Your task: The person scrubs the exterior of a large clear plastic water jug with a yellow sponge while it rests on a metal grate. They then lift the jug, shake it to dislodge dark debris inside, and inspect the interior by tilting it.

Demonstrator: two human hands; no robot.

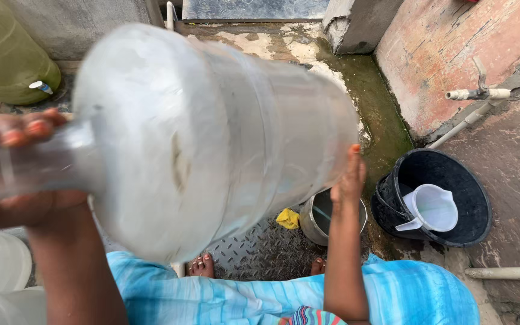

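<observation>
The big water bottle [212, 138] between both hands is clear and colourless. Just right of the right hand [349, 180] stands a black bucket [470, 222] holding a white jug [431, 207]. Below that hand, a yellow scrap [287, 218] lies on grey, diamond-patterned metal plate [266, 250]. The garment [212, 298] is blue-striped.

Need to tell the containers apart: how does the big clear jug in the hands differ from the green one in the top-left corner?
The clear jug is colourless, held up sideways by the left hand at its neck and the right hand at its base. The green jug is tinted olive and rests on the ground, unheld. Both are large, rounded and translucent.
</observation>
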